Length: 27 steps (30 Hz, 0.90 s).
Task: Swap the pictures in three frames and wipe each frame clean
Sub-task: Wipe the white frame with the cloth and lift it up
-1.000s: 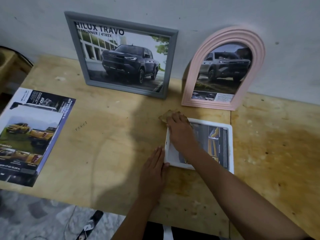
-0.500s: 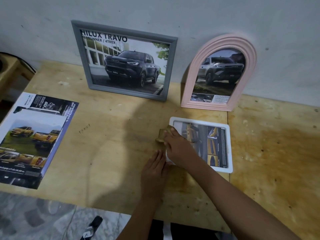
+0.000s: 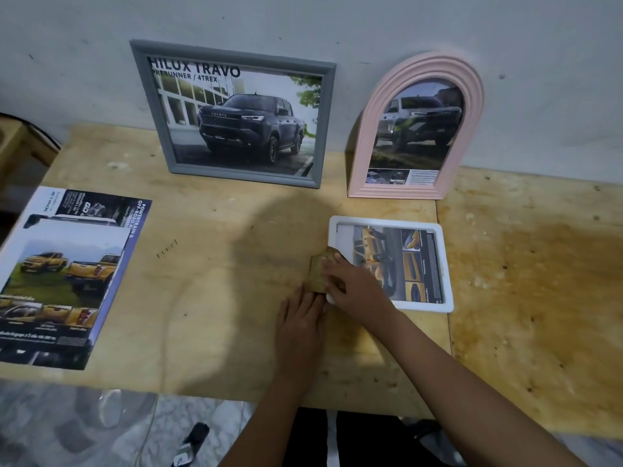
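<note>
White frame (image 3: 446, 264): flat on worktop (image 3: 219, 298), remainder lying rightward of right hand (image 3: 357, 288), grip curled on tan cloth (image 3: 316, 276) at left rim; left hand (image 3: 300, 326) spread flat beside near-left corner.

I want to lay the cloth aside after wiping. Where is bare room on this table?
Two bare patches on the table: the middle, between the brochure and the left hand, before the grey frame; and the stained wood right of the white frame and pink frame. Crowded at the white frame's left edge, where the right hand holds the cloth.
</note>
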Tool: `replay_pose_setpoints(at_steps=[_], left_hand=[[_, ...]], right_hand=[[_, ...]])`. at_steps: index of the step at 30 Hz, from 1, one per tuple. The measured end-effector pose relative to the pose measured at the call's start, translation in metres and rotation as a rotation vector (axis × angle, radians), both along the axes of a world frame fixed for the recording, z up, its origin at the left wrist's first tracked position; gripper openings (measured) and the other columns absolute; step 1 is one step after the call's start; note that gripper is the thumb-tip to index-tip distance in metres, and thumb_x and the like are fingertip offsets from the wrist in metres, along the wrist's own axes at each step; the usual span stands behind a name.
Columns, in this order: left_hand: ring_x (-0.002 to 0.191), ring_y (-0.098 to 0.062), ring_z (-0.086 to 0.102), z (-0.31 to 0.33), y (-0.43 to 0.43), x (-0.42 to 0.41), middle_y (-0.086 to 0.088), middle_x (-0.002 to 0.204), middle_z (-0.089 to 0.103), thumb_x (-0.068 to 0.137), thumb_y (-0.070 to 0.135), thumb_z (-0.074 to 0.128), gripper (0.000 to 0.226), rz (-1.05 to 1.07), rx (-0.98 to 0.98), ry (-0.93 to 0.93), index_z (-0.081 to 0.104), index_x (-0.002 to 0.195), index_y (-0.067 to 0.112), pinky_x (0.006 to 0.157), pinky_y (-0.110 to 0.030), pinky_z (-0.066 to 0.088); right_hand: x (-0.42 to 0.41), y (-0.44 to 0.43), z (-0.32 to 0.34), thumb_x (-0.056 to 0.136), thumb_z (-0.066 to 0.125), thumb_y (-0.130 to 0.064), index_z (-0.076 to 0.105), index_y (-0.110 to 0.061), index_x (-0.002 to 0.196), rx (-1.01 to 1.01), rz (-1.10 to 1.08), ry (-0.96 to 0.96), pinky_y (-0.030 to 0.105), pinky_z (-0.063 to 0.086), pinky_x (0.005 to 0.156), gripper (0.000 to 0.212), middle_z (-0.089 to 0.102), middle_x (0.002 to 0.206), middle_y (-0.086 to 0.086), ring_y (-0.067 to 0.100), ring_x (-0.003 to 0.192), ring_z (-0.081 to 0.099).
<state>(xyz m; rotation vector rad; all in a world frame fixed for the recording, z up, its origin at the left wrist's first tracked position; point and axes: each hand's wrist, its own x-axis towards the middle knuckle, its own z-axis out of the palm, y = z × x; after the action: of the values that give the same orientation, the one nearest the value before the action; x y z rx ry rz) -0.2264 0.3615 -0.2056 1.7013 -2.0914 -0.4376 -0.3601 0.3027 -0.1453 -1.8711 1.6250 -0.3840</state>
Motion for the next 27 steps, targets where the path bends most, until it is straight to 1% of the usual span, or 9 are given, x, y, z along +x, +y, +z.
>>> replay_pose_setpoints(at_steps=[2,5,8,10,13,16,19,23,27], left_hand=[[0.132,-0.016,0.034,0.002,0.001,0.008,-0.008,0.134,0.056,0.093,0.029,0.034,0.045,0.035,0.058,-0.068,0.060,0.123,0.011,0.104,-0.035,0.024],[0.138,-0.015,0.028,0.005,-0.001,0.025,-0.005,0.146,0.041,0.094,0.032,0.027,0.052,0.067,0.135,-0.106,0.044,0.138,0.010,0.108,-0.032,0.019],[0.141,-0.012,0.019,0.010,-0.010,0.036,0.005,0.151,0.022,0.093,0.040,0.018,0.057,0.012,0.192,-0.031,0.026,0.144,0.016,0.112,-0.026,0.011],[0.141,-0.004,0.009,0.016,-0.021,0.036,0.009,0.152,0.014,0.089,0.046,0.007,0.064,-0.005,0.250,0.034,0.022,0.145,0.019,0.113,-0.022,0.004],[0.138,0.003,0.000,0.022,-0.046,0.032,0.007,0.156,0.014,0.094,0.043,0.011,0.059,-0.063,0.288,0.021,0.024,0.147,0.021,0.113,-0.023,0.002],[0.144,-0.002,0.001,0.025,-0.066,0.024,0.007,0.157,0.011,0.102,0.031,0.023,0.047,-0.083,0.338,0.036,0.019,0.148,0.021,0.117,-0.029,0.000],[0.145,-0.004,0.002,0.026,-0.074,0.014,0.008,0.158,0.011,0.102,0.033,0.025,0.048,-0.027,0.363,0.111,0.017,0.149,0.022,0.118,-0.032,-0.002],[0.145,-0.008,0.001,0.025,-0.074,0.005,0.005,0.158,0.008,0.101,0.038,0.026,0.053,0.030,0.344,0.057,0.014,0.150,0.021,0.118,-0.034,-0.003],[0.146,-0.010,0.003,0.025,-0.073,0.001,0.006,0.158,0.010,0.100,0.040,0.031,0.056,0.079,0.330,0.077,0.016,0.150,0.021,0.118,-0.033,-0.003]], right_hand=[[0.001,0.004,-0.005,0.089,0.054,-0.009,0.055,-0.012,0.129,-0.025,-0.034,-0.016,0.037,0.047,0.093,0.040,0.050,0.140,0.004,0.018,0.139,0.033],[0.004,0.011,-0.008,0.090,0.054,-0.007,0.054,-0.009,0.131,-0.086,-0.049,-0.004,0.035,0.043,0.100,0.041,0.046,0.143,0.002,0.017,0.137,0.036],[0.009,0.026,-0.013,0.085,0.058,-0.006,0.062,-0.008,0.121,-0.222,-0.079,-0.008,0.022,0.048,0.083,0.036,0.053,0.138,0.003,0.019,0.117,0.058],[0.013,0.040,-0.015,0.082,0.056,-0.009,0.067,-0.010,0.114,-0.291,-0.085,0.020,0.015,0.046,0.071,0.033,0.058,0.133,0.002,0.015,0.106,0.064],[0.019,0.057,-0.023,0.083,0.047,-0.013,0.067,-0.008,0.115,-0.356,-0.063,0.027,0.020,0.049,0.085,0.038,0.059,0.131,0.003,0.013,0.121,0.054],[0.022,0.068,-0.030,0.084,0.046,-0.011,0.064,-0.007,0.119,-0.389,-0.074,0.055,0.024,0.047,0.095,0.040,0.059,0.131,0.005,0.015,0.124,0.051],[0.023,0.071,-0.034,0.085,0.045,-0.012,0.060,-0.006,0.124,-0.375,-0.086,0.071,0.030,0.050,0.095,0.042,0.058,0.131,0.007,0.018,0.122,0.053],[0.025,0.071,-0.037,0.089,0.044,-0.015,0.052,-0.004,0.132,-0.358,-0.106,0.104,0.030,0.051,0.090,0.045,0.054,0.136,0.012,0.022,0.117,0.058],[0.023,0.074,-0.041,0.088,0.048,-0.014,0.059,-0.002,0.125,-0.405,-0.113,0.082,0.034,0.053,0.090,0.040,0.058,0.130,0.013,0.025,0.111,0.062]])
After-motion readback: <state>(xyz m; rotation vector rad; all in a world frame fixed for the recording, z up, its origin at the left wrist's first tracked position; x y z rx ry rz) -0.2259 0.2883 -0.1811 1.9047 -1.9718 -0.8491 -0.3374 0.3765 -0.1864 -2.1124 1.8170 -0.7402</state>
